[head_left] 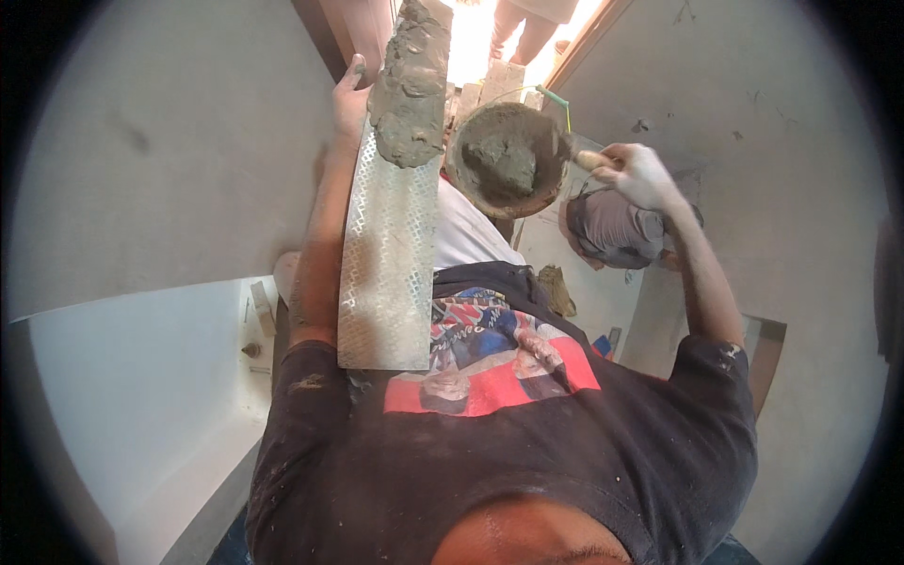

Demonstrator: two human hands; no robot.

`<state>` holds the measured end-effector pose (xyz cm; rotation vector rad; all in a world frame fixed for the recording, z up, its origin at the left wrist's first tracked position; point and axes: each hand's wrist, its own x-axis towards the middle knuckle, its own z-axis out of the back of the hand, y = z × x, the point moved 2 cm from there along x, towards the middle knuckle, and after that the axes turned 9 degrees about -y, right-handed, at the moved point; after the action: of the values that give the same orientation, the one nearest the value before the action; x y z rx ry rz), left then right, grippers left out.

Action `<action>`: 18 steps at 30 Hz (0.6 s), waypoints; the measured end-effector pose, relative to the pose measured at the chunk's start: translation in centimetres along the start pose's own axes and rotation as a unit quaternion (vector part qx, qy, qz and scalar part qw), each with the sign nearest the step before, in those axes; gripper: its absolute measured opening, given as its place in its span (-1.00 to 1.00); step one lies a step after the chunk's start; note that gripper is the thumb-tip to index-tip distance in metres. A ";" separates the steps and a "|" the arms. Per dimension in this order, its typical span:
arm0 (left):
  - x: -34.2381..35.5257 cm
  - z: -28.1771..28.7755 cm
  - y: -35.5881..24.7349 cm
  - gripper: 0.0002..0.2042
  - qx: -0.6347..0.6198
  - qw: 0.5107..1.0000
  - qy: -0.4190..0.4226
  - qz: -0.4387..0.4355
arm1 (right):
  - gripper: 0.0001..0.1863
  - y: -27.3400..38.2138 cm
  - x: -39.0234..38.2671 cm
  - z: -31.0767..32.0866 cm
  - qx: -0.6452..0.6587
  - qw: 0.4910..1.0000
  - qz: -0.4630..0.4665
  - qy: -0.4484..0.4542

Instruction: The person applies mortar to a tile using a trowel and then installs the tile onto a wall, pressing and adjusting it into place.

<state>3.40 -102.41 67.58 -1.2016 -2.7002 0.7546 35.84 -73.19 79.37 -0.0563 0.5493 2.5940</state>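
My left hand [350,105] grips the left edge of a long metal board [388,273] with a diamond pattern, its thumb showing and the other fingers partly hidden. A thick heap of wet grey mortar [407,80] covers the board's far end. My right hand [640,177] is closed on the wooden handle of a trowel [593,160], whose blade is at the right inner side of a round bucket [466,193]. More grey mortar [504,165] lies inside the bucket, which has a wire handle with a green grip.
A co-worker [617,226] is bent over below on the right. Another person's legs [518,33] show in the bright doorway beyond wooden planks [499,80]. Grey walls [141,207] flank both sides. A white recess [160,395] at lower left holds small pieces of wood [264,311].
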 end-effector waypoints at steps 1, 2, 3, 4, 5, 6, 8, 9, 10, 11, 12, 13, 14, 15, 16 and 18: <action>-0.1 -0.2 0.0 -0.38 0.001 1.000 -0.006 -0.003 | -0.58 -1.3 0.9 -1.9 -0.037 0.999 0.018 0.029; 0.9 -0.8 0.5 -0.39 -0.005 1.000 -0.006 0.004 | -0.63 -1.8 1.1 -3.8 -0.119 0.992 0.031 0.015; 0.7 -0.6 0.5 -0.40 -0.001 1.000 -0.009 -0.005 | -0.66 -1.5 1.8 -6.0 -0.196 0.979 0.058 0.005; 0.6 -0.5 0.4 -0.41 0.006 1.000 -0.015 -0.016 | -0.68 -1.9 2.8 -7.3 -0.215 0.974 0.070 0.013; 0.4 0.0 0.2 -0.42 0.008 0.999 -0.023 -0.030 | -0.70 -2.0 4.3 -8.7 -0.234 0.968 0.085 0.023; 0.4 0.4 0.2 -0.42 0.016 0.999 -0.025 -0.037 | -0.71 -2.3 5.4 -9.8 -0.252 0.962 0.095 0.031; 0.5 0.8 0.1 -0.41 0.034 0.998 -0.032 -0.041 | -0.75 -2.6 7.3 -12.0 -0.288 0.951 0.111 0.036; 0.2 0.1 0.2 -0.39 0.016 0.999 -0.033 -0.009 | -0.78 -3.0 7.9 -12.9 -0.306 0.944 0.115 0.037; -0.6 -1.2 0.0 -0.37 0.000 0.999 -0.036 0.021 | -0.79 -3.5 8.5 -13.9 -0.305 0.940 0.143 0.045; -1.0 -2.0 0.1 -0.34 -0.016 0.998 -0.038 0.053 | -0.80 -3.9 8.9 -14.8 -0.304 0.936 0.171 0.053; -0.8 -1.0 -0.3 -0.33 -0.003 0.999 -0.024 0.028 | -0.82 -3.9 9.5 -15.8 -0.303 0.928 0.207 0.063; 1.2 0.4 0.4 -0.31 0.005 1.000 -0.001 0.019 | -0.81 -4.9 9.5 -16.7 -0.299 0.930 0.202 0.072; 2.9 1.5 1.3 -0.30 0.012 1.000 0.022 0.012 | -0.81 -6.1 9.4 -17.4 -0.295 0.932 0.196 0.082; 1.6 0.9 0.4 -0.31 0.002 1.000 0.019 0.022 | -0.81 -5.4 9.7 -17.9 -0.280 0.931 0.216 0.086; 0.8 -0.5 0.6 -0.32 -0.018 0.999 0.026 0.044 | -0.80 -6.0 9.8 -18.3 -0.262 0.944 0.185 0.080; 1.4 1.0 -0.1 -0.35 -0.095 0.992 -0.025 0.084 | -0.76 -6.7 10.0 -18.7 -0.224 0.963 0.135 0.068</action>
<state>2.08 -101.90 66.61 -1.4856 -2.7917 0.5603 29.03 -70.65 58.34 -0.3313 -0.0007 2.9486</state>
